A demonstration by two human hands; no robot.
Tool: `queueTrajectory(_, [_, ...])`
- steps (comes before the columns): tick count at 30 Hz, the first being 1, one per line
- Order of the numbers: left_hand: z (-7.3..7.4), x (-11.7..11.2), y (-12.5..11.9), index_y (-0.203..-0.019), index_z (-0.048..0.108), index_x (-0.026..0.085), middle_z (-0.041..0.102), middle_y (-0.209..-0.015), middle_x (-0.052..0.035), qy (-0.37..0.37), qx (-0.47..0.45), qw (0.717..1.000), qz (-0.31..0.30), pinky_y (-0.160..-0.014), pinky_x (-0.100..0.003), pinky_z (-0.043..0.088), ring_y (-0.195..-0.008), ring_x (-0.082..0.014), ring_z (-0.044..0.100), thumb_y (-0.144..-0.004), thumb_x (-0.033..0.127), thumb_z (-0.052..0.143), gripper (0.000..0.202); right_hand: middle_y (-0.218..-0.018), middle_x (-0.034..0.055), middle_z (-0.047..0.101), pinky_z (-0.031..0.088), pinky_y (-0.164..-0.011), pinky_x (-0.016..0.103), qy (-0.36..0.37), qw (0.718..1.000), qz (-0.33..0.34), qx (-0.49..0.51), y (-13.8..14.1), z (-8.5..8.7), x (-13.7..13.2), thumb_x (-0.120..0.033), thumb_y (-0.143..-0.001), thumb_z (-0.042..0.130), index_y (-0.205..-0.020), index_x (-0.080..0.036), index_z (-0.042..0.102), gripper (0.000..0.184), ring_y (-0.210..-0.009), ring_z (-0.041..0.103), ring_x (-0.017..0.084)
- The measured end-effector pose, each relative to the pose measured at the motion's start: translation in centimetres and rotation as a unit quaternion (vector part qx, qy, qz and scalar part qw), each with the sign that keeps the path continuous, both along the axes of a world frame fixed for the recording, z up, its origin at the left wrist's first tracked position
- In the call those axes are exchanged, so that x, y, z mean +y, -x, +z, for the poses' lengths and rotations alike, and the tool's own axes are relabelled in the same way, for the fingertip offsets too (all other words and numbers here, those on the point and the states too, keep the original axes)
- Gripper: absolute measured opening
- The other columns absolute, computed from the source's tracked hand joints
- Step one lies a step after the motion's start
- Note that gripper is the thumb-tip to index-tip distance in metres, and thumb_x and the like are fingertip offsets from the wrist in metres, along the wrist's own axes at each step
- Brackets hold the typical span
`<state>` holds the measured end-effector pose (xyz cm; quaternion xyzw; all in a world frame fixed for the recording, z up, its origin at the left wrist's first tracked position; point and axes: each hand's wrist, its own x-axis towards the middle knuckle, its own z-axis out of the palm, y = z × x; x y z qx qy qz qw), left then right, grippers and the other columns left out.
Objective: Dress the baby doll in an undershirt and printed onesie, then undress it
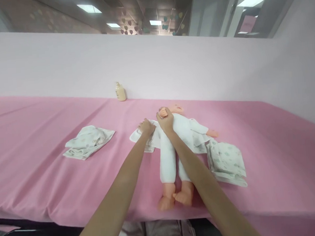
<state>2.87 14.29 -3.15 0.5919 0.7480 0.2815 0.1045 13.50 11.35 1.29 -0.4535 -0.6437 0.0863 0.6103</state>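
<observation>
Right grip (165,121) clamped around doll's (181,129) fist (163,112), left grip (146,127) at white cloth (156,139), closure unclear, lettering (117,93) on bottle (121,93) illegible

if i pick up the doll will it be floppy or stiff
The doll will probably flop: its white legs look like soft, padded cloth. Its smooth feet look moulded, so they may stay stiffer.
</observation>
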Motion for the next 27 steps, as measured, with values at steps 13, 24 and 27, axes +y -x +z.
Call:
queueTrajectory(13, [10.7,0.7,4.7,-0.096,0.069,0.015,0.069,-0.099,-0.0091,0.045,0.086,0.988,-0.117,-0.080,-0.026,0.048,-0.097,-0.0250,0.063,-0.061,0.014,0.067,0.035,-0.102,0.0134,0.056,0.039,-0.089,0.034,0.020,0.936,0.000,-0.351,1.7,-0.4,-0.2,-0.018,-0.090,0.038,-0.103,-0.013,0.050,0.018,-0.096,0.050,0.024])
queueTrajectory(24, [12.9,-2.2,4.4,-0.114,0.063,0.019,0.064,-0.117,-0.0058,0.097,0.226,0.954,-0.171,-0.079,-0.021,0.049,-0.106,-0.0223,0.060,-0.060,0.017,0.065,0.054,-0.104,0.0156,0.052,0.040,-0.081,0.041,0.059,0.877,-0.152,-0.453,2.5,-1.1,-1.1,-0.012,-0.092,0.030,-0.111,-0.012,0.045,0.024,-0.094,0.048,0.025])
queueTrajectory(27, [12.7,-3.3,3.9,-0.115,0.061,0.019,0.063,-0.118,-0.0077,0.079,0.243,0.949,-0.183,-0.081,-0.026,0.049,-0.106,-0.0239,0.060,-0.065,0.018,0.062,0.050,-0.105,0.0163,0.052,0.040,-0.082,0.043,0.060,0.874,-0.163,-0.454,2.9,-1.2,-1.5,-0.012,-0.091,0.031,-0.114,-0.012,0.044,0.026,-0.095,0.048,0.025])
